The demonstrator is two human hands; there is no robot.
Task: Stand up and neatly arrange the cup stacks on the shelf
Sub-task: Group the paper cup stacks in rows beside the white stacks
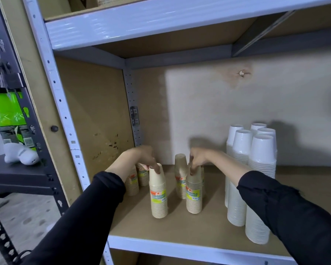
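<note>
Several beige paper cup stacks with orange and yellow labels stand upright on the brown shelf board (180,224). My left hand (141,159) rests its fingertips on top of the front left beige stack (158,196). My right hand (198,159) grips the top of the front right beige stack (194,196). Another beige stack (180,175) stands just behind, between my hands. Two shorter beige stacks (137,178) sit behind my left wrist, partly hidden. Several tall white cup stacks (260,180) stand grouped at the right.
The shelf's white metal front rail (180,247) runs below the board, and a white upright post (65,119) stands at the left. To the left, a dark rack holds a green package (10,115) and a white plush toy (20,155).
</note>
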